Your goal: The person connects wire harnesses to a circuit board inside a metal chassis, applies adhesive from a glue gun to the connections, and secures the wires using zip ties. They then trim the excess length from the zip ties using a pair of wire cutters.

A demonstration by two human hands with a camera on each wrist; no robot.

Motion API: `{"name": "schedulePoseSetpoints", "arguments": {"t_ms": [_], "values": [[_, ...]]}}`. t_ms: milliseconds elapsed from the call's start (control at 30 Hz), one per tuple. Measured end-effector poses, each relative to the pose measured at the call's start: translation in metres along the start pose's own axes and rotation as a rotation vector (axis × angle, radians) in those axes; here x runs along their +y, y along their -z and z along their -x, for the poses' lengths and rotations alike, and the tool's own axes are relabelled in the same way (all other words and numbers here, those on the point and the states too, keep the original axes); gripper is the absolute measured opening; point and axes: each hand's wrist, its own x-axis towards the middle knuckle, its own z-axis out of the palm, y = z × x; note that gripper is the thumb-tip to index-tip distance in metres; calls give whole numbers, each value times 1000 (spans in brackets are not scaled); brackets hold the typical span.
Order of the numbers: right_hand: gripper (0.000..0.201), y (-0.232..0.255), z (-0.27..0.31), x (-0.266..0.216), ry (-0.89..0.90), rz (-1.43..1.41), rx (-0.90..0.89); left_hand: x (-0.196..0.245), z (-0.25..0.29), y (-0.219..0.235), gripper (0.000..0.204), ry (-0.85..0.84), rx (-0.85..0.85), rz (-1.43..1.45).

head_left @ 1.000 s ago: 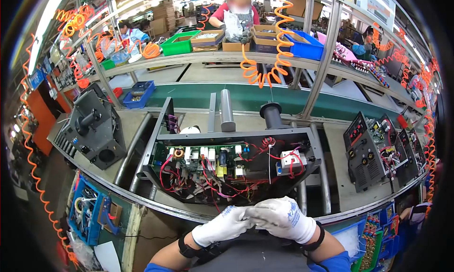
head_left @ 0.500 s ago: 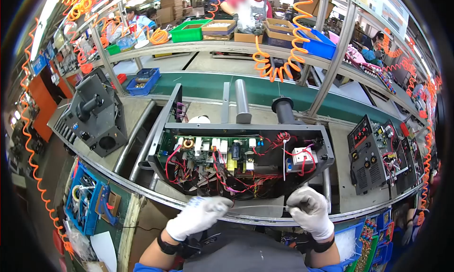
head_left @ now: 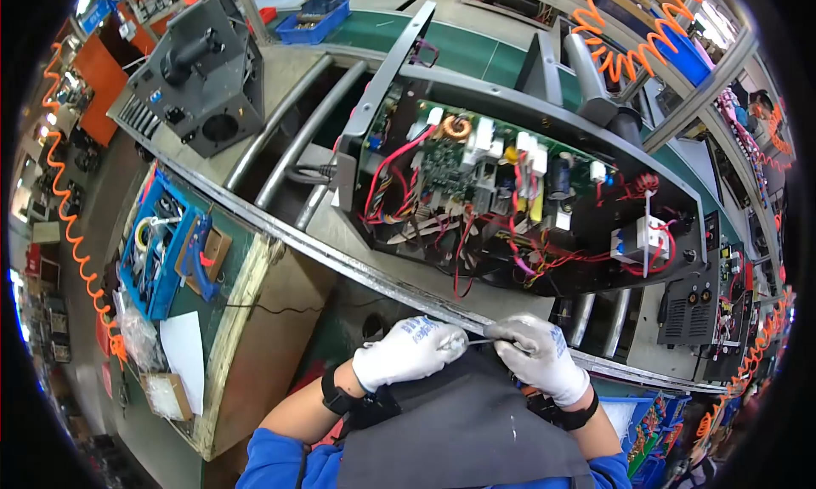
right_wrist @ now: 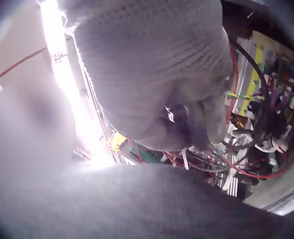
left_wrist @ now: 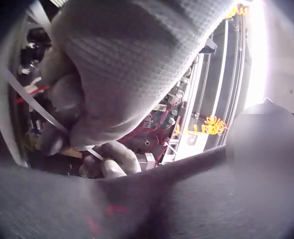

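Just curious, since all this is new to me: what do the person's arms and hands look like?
The left hand and right hand wear white fabric gloves with blue printing on the backs. There are black wristbands behind the gloves, and blue sleeves farther up.

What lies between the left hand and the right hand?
A thin pale strip spans the short gap between the left hand and the right hand, each gripping it. The head view shows this.
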Motion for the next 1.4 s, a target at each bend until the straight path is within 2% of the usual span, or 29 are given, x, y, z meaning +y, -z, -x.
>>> {"name": "schedulePoseSetpoints", "arguments": {"t_ms": [67, 133, 167, 200, 233, 267, 333, 367, 433, 467, 533, 567, 600, 667, 700, 733, 767, 800, 867, 900, 933, 967, 1000, 1067, 1167, 1267, 1333, 1400], "values": [[21, -11, -4, 5, -38, 0, -30, -19, -1, 0, 24, 62, 29, -8], [20, -18, -7, 12, -105, 29, -129, -53, -4, -4, 26, 36, 122, -86], [24, -20, -9, 16, -183, 79, -215, -81, -8, -7, 26, 113, 66, 48], [24, -21, -7, 20, -182, 83, -207, -106, -15, -9, 26, 188, 11, 177], [25, -23, -5, 25, -185, 98, -227, -114, -19, -8, 26, 247, 93, -97], [27, -22, -5, 27, -189, 114, -245, -115, -20, -8, 25, 261, 186, -195], [29, -18, -3, 24, -255, 101, -247, -123, -31, -17, 17, 33, 480, -344], [30, -17, 0, 25, -257, 112, -232, -124, -34, -20, 17, 17, 476, -348], [33, -16, 10, 38, -190, 182, -200, -121, -50, -17, 11, -68, 548, -737], [36, -15, 15, 42, -233, 192, -200, -150, -64, -23, 9, -245, 613, -795], [36, -12, 22, 45, -221, 180, -149, -135, -69, -17, 11, -157, 494, -973], [36, -13, 27, 51, -254, 178, -130, -152, -72, -24, 13, -98, 437, -1134], [36, -14, 29, 55, -280, 163, -120, -140, -72, -15, 14, -52, 319, -1057], [35, -5, 32, 49, -254, 139, -80, -152, -77, -10, 14, -53, 309, -1053], [35, 1, 33, 44, -304, 109, -52, -153, -75, -7, 14, -54, 305, -1073], [34, 6, 35, 43, -352, 82, -26, -140, -70, -2, 15, -60, 298, -1036], [33, 5, 39, 53, -297, 94, 36, -125, -63, 4, 17, -67, 294, -996], [33, 10, 40, 53, -287, 88, 50, -111, -50, 11, 20, -90, 287, -793], [33, 20, 42, 40, -260, -31, 147, -51, -30, 32, 20, -10, 29, -526], [35, 24, 40, 32, -143, -12, 200, -26, -25, 37, 21, -18, -2, -497], [35, 25, 34, 26, -144, -20, 203, -3, -20, 39, 23, -22, -36, -464], [36, 24, 25, 18, -4, 52, 203, 20, -19, 42, 24, -43, -50, -485], [36, 25, 16, 10, 138, 129, 204, 36, -19, 42, 23, -135, -15, -496], [34, 24, 7, -3, 184, 152, 190, 60, -19, 45, 22, -195, -18, -514], [24, 11, 7, -1, 41, 377, -105, 69, -16, 43, 21, -201, -56, -458], [21, 9, 8, -2, 55, 385, -118, 60, -16, 37, 24, -163, -100, -404], [18, 12, 5, -4, 112, 402, -58, 59, -11, 36, 26, -157, -64, -416], [13, 34, -6, -21, 130, 318, -17, 59, -3, 52, 23, -310, 177, -337]]}}
